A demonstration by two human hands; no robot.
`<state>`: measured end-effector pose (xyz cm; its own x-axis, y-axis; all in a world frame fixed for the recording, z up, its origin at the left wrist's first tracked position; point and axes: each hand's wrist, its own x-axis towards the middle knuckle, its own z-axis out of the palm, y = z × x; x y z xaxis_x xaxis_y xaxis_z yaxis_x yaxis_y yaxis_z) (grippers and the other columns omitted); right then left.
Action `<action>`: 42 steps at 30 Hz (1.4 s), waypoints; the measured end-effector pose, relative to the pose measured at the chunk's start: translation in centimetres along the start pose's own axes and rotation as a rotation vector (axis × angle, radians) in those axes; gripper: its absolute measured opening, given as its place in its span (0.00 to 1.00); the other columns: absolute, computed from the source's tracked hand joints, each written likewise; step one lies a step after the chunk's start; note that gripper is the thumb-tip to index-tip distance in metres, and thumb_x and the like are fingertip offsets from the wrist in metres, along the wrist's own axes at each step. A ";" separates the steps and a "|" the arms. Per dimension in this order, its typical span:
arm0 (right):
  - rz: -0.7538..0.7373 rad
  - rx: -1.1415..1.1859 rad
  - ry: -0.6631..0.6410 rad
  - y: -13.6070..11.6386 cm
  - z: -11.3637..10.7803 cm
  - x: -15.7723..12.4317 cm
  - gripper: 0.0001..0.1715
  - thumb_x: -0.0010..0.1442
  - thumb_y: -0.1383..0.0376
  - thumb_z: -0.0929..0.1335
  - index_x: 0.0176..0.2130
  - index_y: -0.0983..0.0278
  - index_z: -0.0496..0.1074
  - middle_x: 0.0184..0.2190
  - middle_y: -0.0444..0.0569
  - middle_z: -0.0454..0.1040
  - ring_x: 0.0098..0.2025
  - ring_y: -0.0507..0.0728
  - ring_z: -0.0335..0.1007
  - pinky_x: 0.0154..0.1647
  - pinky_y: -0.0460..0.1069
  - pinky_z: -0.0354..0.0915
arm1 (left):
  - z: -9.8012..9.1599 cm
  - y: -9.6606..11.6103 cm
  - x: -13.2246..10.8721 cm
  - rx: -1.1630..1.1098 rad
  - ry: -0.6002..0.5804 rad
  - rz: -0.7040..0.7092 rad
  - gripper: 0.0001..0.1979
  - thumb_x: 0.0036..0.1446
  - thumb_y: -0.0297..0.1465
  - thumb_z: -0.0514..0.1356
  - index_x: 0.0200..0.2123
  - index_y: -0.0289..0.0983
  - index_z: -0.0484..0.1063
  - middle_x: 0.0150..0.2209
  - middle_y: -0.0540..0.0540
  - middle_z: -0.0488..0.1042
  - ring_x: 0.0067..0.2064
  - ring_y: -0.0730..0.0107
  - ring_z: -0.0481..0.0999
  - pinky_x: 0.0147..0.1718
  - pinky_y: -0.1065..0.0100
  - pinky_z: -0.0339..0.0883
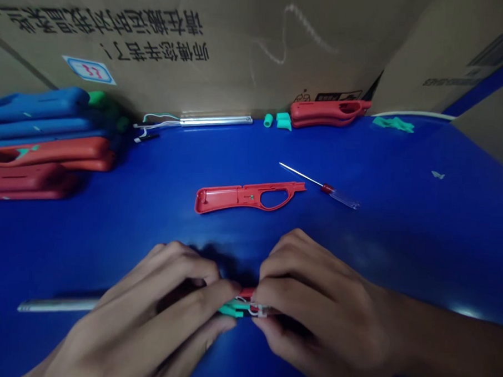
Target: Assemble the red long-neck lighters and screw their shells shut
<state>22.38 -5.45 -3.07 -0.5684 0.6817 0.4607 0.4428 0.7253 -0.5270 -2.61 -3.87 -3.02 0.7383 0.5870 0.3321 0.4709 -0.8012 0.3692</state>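
Observation:
My left hand (167, 301) is closed on a red lighter housing (247, 293), seen only in the gap between my hands. A green plastic part (234, 308) shows at its fingertips. My right hand (317, 308) pinches the other end, where thin wires and a small pale piece (259, 310) sit. The fingers hide most of the housing. From beyond my left hand a silver metal tube (57, 304) sticks out to the left. Ahead of both hands lies a red half shell (221, 199), its hollow side up. A screwdriver (336, 198) with a clear handle rests to its right.
Blue, orange and red lighter housings (49, 146) are piled at the left. Along the cardboard box (240, 54) at the back lie metal tubes with wires (215, 121), small green sleeves (283, 121), stacked red shells (325, 114) and green pieces (394, 123).

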 end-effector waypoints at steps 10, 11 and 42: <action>-0.050 0.030 0.009 0.3 0.1 -0.2 0.06 0.58 0.76 0.69 0.38 0.69 0.72 0.34 0.49 0.72 0.34 0.54 0.64 0.36 0.53 0.64 | 0.2 1.0 0.1 -0.102 0.073 -0.084 0.10 0.63 0.28 0.61 0.46 0.45 0.76 0.42 0.56 0.80 0.42 0.70 0.79 0.56 0.60 0.63; -0.049 0.029 0.016 0.3 0.1 -0.3 0.06 0.58 0.76 0.69 0.38 0.69 0.72 0.34 0.49 0.73 0.34 0.54 0.65 0.36 0.53 0.64 | 0.2 1.0 0.1 -0.100 0.072 -0.096 0.09 0.62 0.27 0.62 0.45 0.45 0.76 0.41 0.56 0.80 0.42 0.70 0.79 0.55 0.60 0.64; 0.038 -0.021 0.009 0.0 0.4 0.1 0.05 0.61 0.72 0.68 0.40 0.69 0.72 0.33 0.51 0.76 0.36 0.56 0.69 0.43 0.55 0.68 | 0.6 -1.1 0.1 0.040 -0.040 0.122 0.19 0.66 0.26 0.56 0.59 0.41 0.68 0.49 0.45 0.78 0.50 0.61 0.78 0.55 0.56 0.72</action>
<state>22.07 -5.44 -3.33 -0.5445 0.7096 0.4472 0.4786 0.7007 -0.5291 -2.77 -3.02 -3.89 0.8096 0.4804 0.3372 0.3946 -0.8708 0.2932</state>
